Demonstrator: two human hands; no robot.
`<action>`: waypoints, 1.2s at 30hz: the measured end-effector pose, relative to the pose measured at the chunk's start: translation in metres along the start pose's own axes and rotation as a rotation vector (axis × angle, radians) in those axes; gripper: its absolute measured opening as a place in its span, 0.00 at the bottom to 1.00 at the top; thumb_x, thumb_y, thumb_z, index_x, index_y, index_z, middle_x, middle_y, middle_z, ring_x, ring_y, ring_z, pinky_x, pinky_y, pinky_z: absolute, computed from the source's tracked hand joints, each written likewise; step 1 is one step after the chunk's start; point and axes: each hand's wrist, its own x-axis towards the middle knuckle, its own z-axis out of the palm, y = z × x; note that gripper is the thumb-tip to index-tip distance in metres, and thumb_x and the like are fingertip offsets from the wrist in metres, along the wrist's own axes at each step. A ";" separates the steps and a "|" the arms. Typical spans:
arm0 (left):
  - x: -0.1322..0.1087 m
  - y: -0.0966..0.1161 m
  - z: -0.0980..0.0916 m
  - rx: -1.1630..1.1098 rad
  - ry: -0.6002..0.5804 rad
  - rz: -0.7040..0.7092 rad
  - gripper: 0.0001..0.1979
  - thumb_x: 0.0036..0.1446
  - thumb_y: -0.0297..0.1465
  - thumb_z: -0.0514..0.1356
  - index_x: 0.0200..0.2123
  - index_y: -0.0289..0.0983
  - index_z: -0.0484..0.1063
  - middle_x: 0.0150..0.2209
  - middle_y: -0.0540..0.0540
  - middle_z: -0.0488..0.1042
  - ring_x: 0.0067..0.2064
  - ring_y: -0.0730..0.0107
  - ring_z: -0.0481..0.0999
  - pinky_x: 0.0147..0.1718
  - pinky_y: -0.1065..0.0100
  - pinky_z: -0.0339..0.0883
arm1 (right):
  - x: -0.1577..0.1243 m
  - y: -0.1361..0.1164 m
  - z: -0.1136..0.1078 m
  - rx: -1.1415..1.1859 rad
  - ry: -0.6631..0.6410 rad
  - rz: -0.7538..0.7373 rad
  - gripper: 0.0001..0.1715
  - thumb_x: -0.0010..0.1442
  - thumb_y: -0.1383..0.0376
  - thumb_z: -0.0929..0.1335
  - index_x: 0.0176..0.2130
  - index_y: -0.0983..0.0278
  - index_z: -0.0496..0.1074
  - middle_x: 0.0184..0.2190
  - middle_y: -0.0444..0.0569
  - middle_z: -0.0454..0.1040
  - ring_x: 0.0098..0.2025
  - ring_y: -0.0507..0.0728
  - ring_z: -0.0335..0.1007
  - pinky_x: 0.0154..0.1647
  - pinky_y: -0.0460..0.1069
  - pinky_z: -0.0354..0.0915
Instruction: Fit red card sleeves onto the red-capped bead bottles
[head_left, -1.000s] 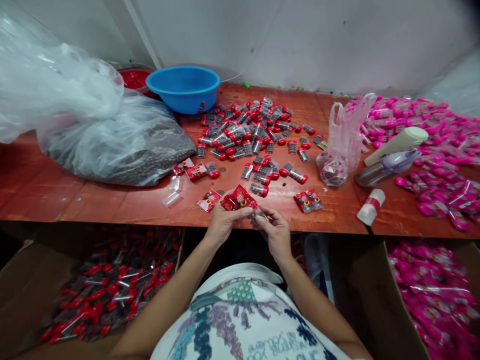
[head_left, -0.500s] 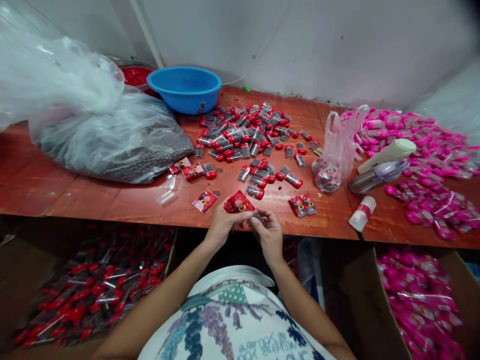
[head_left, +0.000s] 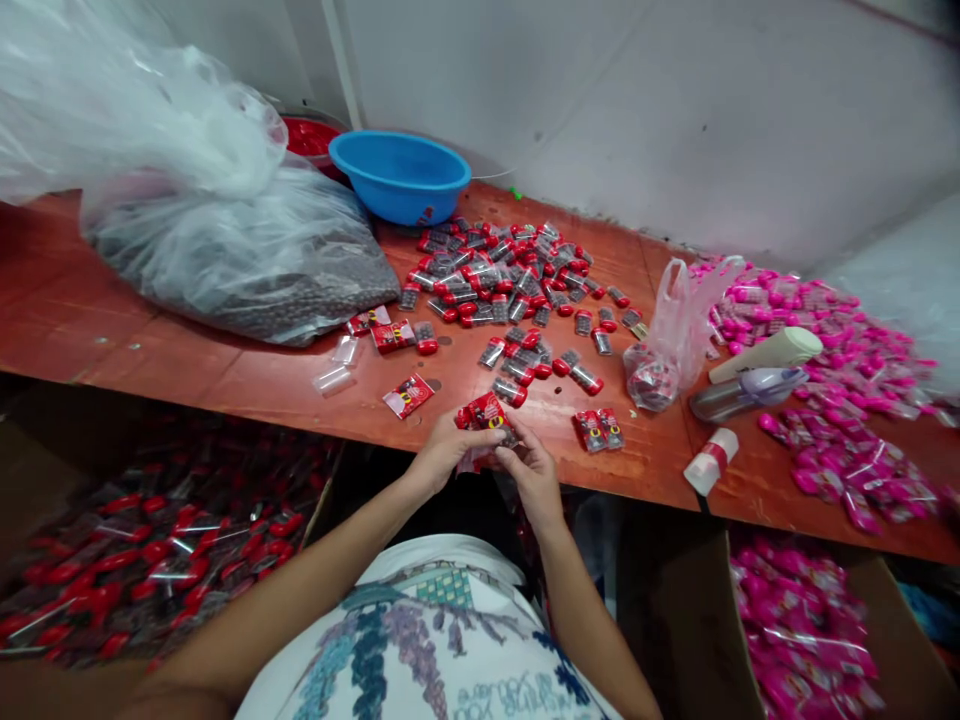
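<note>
My left hand is closed on a small red printed packet at the table's front edge. The fingers of my right hand pinch the packet's lower right side, where a small dark piece shows, partly hidden by the fingers. Beyond my hands lie several small clear tubes with red caps and dark contents. Another red printed packet lies flat to the left, and a pair of packed red ones sits to the right.
A big clear bag of dark beads and a blue basin stand at the back left. On the right are a thin plastic bag, two bottles, a white roll and pink packets. Boxes of red-capped and pink items sit below.
The view has tilted and shifted, so the table slopes down to the right. My hands stay together at the packet, and the dark piece in my right fingers now lies against its printed face.
</note>
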 end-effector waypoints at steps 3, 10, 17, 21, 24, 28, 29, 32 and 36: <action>0.000 -0.007 0.002 -0.016 -0.025 -0.012 0.12 0.38 0.26 0.71 0.30 0.33 0.75 0.27 0.48 0.77 0.28 0.70 0.76 0.30 0.70 0.70 | 0.000 0.005 -0.005 -0.091 0.026 -0.041 0.26 0.52 0.62 0.72 0.52 0.57 0.71 0.48 0.47 0.73 0.49 0.58 0.70 0.51 0.55 0.67; 0.007 -0.022 0.005 -0.138 0.010 -0.165 0.12 0.37 0.23 0.70 0.29 0.30 0.76 0.27 0.43 0.79 0.28 0.68 0.77 0.31 0.70 0.71 | -0.002 0.009 -0.027 -0.220 0.189 -0.047 0.22 0.51 0.59 0.72 0.46 0.64 0.73 0.39 0.49 0.76 0.41 0.57 0.72 0.45 0.54 0.67; 0.014 -0.019 -0.006 -0.218 0.154 -0.214 0.12 0.36 0.16 0.67 0.29 0.30 0.76 0.28 0.40 0.79 0.27 0.66 0.78 0.30 0.68 0.73 | -0.005 -0.002 -0.094 -0.843 0.692 -0.193 0.29 0.52 0.53 0.70 0.50 0.64 0.72 0.44 0.54 0.67 0.36 0.56 0.67 0.44 0.55 0.64; 0.013 -0.024 -0.002 -0.184 0.145 -0.159 0.10 0.34 0.20 0.70 0.23 0.30 0.74 0.23 0.44 0.77 0.24 0.69 0.76 0.28 0.69 0.72 | -0.007 -0.003 -0.059 -0.765 0.457 -0.274 0.22 0.58 0.55 0.66 0.50 0.62 0.72 0.41 0.52 0.69 0.37 0.56 0.68 0.41 0.52 0.66; 0.013 -0.027 -0.002 -0.164 0.141 -0.077 0.12 0.32 0.23 0.72 0.22 0.31 0.73 0.21 0.47 0.76 0.22 0.71 0.74 0.24 0.71 0.69 | 0.001 0.002 -0.016 -0.537 0.141 -0.200 0.21 0.58 0.59 0.67 0.50 0.61 0.71 0.41 0.51 0.74 0.39 0.56 0.71 0.41 0.50 0.69; 0.012 -0.023 -0.014 -0.150 0.169 0.023 0.14 0.32 0.24 0.72 0.26 0.31 0.75 0.23 0.48 0.76 0.23 0.71 0.74 0.26 0.71 0.69 | 0.019 0.005 0.009 -0.467 -0.006 -0.214 0.18 0.58 0.63 0.67 0.49 0.60 0.72 0.45 0.48 0.75 0.45 0.57 0.71 0.48 0.52 0.67; 0.011 -0.021 -0.017 -0.160 0.164 0.042 0.14 0.33 0.24 0.72 0.27 0.31 0.75 0.24 0.47 0.77 0.24 0.71 0.75 0.27 0.71 0.69 | 0.024 0.004 0.011 -0.469 -0.036 -0.216 0.18 0.58 0.63 0.67 0.49 0.60 0.72 0.44 0.48 0.75 0.45 0.57 0.71 0.47 0.51 0.67; 0.010 -0.017 -0.024 -0.208 0.129 0.080 0.12 0.36 0.24 0.71 0.28 0.31 0.76 0.25 0.47 0.77 0.27 0.70 0.76 0.31 0.71 0.70 | 0.033 0.000 0.013 -0.471 -0.105 -0.209 0.18 0.58 0.63 0.67 0.49 0.59 0.72 0.42 0.47 0.76 0.42 0.56 0.72 0.44 0.50 0.68; 0.011 -0.014 -0.029 -0.313 0.198 0.054 0.12 0.36 0.22 0.71 0.28 0.31 0.75 0.25 0.47 0.77 0.26 0.69 0.76 0.29 0.69 0.72 | 0.042 -0.006 0.013 -0.584 -0.129 -0.207 0.19 0.60 0.61 0.65 0.52 0.59 0.69 0.35 0.45 0.77 0.35 0.54 0.73 0.39 0.48 0.67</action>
